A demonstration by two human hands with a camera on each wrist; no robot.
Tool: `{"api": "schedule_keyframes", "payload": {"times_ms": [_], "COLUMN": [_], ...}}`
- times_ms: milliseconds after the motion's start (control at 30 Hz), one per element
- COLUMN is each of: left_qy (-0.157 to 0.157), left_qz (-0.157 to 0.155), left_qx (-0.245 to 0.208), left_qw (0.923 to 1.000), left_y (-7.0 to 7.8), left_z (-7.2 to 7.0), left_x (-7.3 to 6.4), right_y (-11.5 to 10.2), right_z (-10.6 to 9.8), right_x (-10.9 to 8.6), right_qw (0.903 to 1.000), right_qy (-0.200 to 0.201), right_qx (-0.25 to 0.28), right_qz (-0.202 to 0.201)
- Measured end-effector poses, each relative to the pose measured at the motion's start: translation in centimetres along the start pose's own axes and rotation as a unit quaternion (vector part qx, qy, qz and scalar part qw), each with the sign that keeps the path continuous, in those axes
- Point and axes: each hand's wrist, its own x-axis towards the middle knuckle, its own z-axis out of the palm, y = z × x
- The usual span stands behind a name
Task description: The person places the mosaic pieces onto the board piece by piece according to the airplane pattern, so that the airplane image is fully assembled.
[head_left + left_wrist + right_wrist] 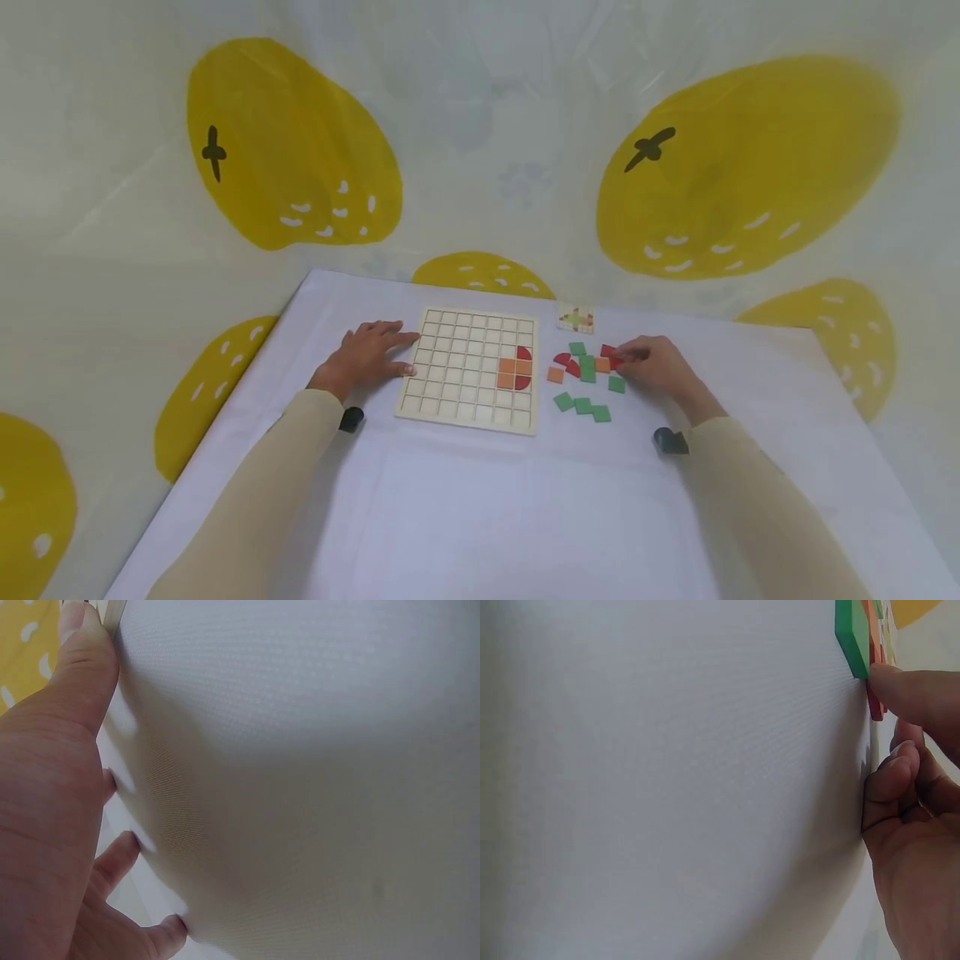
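A wooden grid board (453,375) lies on the table with orange squares (507,373) and red quarter-circle pieces (523,382) set at its right side. My left hand (369,354) rests with spread fingers at the board's left edge; its thumb (79,645) touches the edge in the left wrist view. To the right of the board, my right hand (656,367) pinches at a red piece (876,705) in a loose group, its other fingers curled against the table. The index fingertip is partly hidden. A green square (853,637) lies right beside the thumb.
Several green squares (583,406), loose orange squares (555,375) and red pieces (562,359) lie right of the board. Behind them is a small pattern card (576,318). A white cloth covers the table (480,517); a lemon-print sheet (487,125) hangs behind.
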Motion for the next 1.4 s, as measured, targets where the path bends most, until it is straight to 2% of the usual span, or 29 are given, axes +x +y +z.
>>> {"api": "schedule_keyframes", "payload": {"times_ms": [167,633,1400], "left_qy": [0.014,0.004,0.002], "left_qz": [0.008,0.008,-0.001], "left_qx": [0.002,-0.003,-0.003], "left_qw": [0.9999,1.0,1.0], "left_y": [0.1,0.43,0.08], "left_z": [-0.16,-0.76,-0.19], "left_x": [-0.07,-0.41,-0.3], "right_y": [0.04,-0.02,-0.78], "right_z": [-0.04,0.15,0.78], "right_x": [0.11,0.26,-0.08], "right_qw": [1.0,0.9998,0.9996], "right_qy": [0.007,0.0,-0.009], "right_qx": [-0.005,-0.001,0.009], "right_qz": [0.0,0.018,0.023]}}
